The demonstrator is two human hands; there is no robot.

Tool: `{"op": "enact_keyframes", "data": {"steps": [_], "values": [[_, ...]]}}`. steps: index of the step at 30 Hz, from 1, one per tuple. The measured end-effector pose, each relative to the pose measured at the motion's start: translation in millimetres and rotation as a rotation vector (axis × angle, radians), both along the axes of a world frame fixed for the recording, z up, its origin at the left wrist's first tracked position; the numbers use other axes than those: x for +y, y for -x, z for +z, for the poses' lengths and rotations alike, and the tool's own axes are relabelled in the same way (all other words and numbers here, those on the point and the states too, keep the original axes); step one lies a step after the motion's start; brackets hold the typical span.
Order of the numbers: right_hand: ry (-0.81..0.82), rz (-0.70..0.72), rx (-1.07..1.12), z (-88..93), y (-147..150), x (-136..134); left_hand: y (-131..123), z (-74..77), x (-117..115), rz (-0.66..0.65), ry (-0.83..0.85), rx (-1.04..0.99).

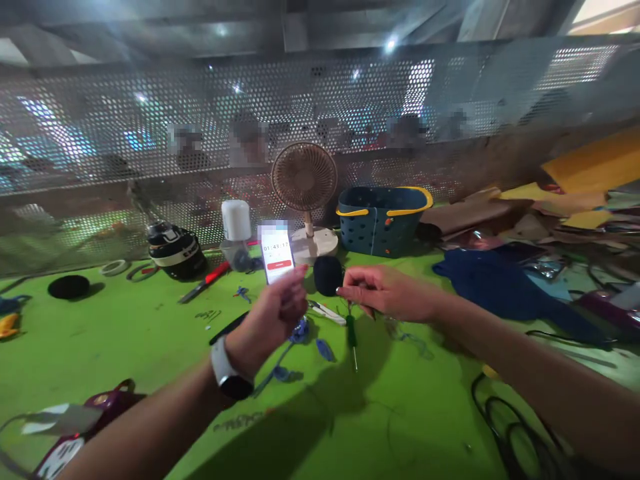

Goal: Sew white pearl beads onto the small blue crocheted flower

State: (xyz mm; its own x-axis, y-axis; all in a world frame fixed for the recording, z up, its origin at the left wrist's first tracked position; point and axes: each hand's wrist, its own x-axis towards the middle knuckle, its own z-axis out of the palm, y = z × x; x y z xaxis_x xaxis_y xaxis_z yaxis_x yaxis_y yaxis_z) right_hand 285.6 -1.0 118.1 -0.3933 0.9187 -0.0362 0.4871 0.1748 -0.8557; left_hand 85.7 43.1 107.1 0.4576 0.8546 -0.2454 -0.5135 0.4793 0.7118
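Observation:
My left hand point(280, 303), with a white-strapped watch point(229, 373) on its wrist, is raised over the table with its fingers curled and thumb pressed in. What they hold, if anything, is too small to make out. To its right, my right hand point(377, 290) is closed in a pinch, its fingertips at the edge of a round black piece point(329, 275). Whether it grips that piece or something thin beside it, I cannot tell. Below the hands lie a green-handled screwdriver point(352, 333), a white-handled tool point(327, 313) and blue fabric scraps point(325, 349).
Behind my hands stand a lit phone point(277, 257), a small fan point(306, 180) and a dark basket point(383, 223) with yellow handles. A black jug point(175, 250) and a red-handled cutter point(205, 281) are at left. Blue cloth point(500, 280) and cables point(510, 427) lie at right.

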Motion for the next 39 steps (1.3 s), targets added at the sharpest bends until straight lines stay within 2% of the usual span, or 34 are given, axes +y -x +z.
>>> {"op": "enact_keyframes", "data": {"steps": [4,9,12,17,23,25,29,34,36,39], "values": [[-0.072,-0.004,-0.009,-1.7,-6,-1,-25,-26.8,-23,-0.173,0.147,0.026],[-0.025,-0.033,0.058,-12.3,-14,-1,-27,-50.2,-24,-0.428,0.182,0.000],[-0.001,-0.073,0.105,-17.0,-17,0,-25,-55.9,-25,-0.497,0.157,-0.043],[0.026,-0.143,0.189,-23.7,-19,-1,-23,-54.7,-26,-0.468,0.188,-0.070],[0.061,-0.135,0.203,-26.7,-17,-3,-27,-56.3,-19,-0.164,0.178,-0.004],[0.057,-0.118,0.185,-27.2,-16,-2,-31,-54.9,-19,-0.133,0.186,-0.021],[0.029,-0.114,0.171,-27.4,-14,0,-40,-58.4,-23,-0.288,0.204,-0.052],[0.050,-0.150,0.181,-26.6,-14,0,-37,-77.7,-26,-0.485,0.096,-0.031],[0.052,-0.164,0.191,-29.7,-16,0,-31,-80.5,-24,-0.496,0.038,0.031],[0.074,-0.177,0.216,-40.3,-19,0,-21,-74.4,-19,-0.407,-0.063,0.161]]}}
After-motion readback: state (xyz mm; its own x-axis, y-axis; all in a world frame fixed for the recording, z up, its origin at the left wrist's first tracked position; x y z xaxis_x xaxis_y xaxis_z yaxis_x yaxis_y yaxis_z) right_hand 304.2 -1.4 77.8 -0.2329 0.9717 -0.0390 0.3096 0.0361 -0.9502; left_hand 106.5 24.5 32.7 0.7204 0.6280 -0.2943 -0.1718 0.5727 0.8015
